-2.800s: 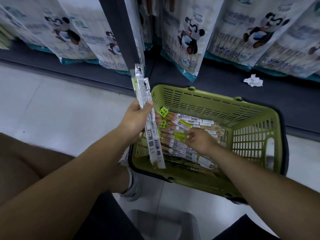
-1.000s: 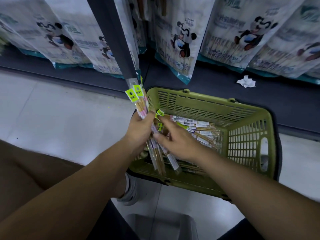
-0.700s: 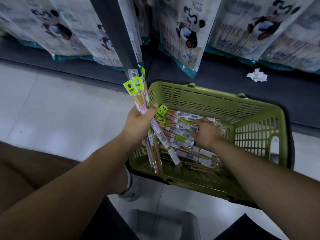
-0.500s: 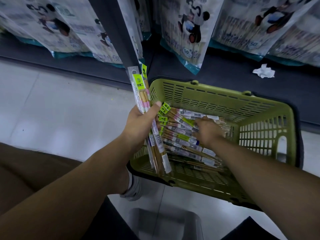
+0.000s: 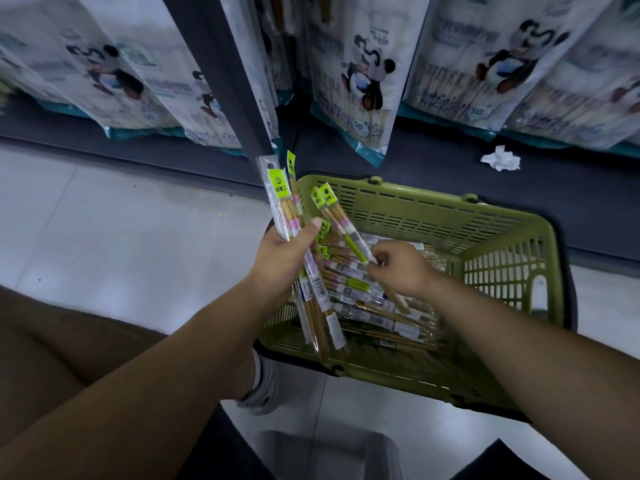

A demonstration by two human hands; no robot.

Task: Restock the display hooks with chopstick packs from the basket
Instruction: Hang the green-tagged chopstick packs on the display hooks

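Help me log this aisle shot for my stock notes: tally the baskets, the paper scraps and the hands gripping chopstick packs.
Green slatted plastic basket: 1
Crumpled white paper scrap: 1
Hands gripping clear chopstick packs: 2, left hand and right hand
Total: 4

both forearms bare to the frame edge, no sleeves showing, left hand [image 5: 282,258] and right hand [image 5: 398,268] bare, no gloves, rings or watch visible, brown shorts [image 5: 52,344] over left thigh, grey-white shoe [image 5: 265,386] on one foot
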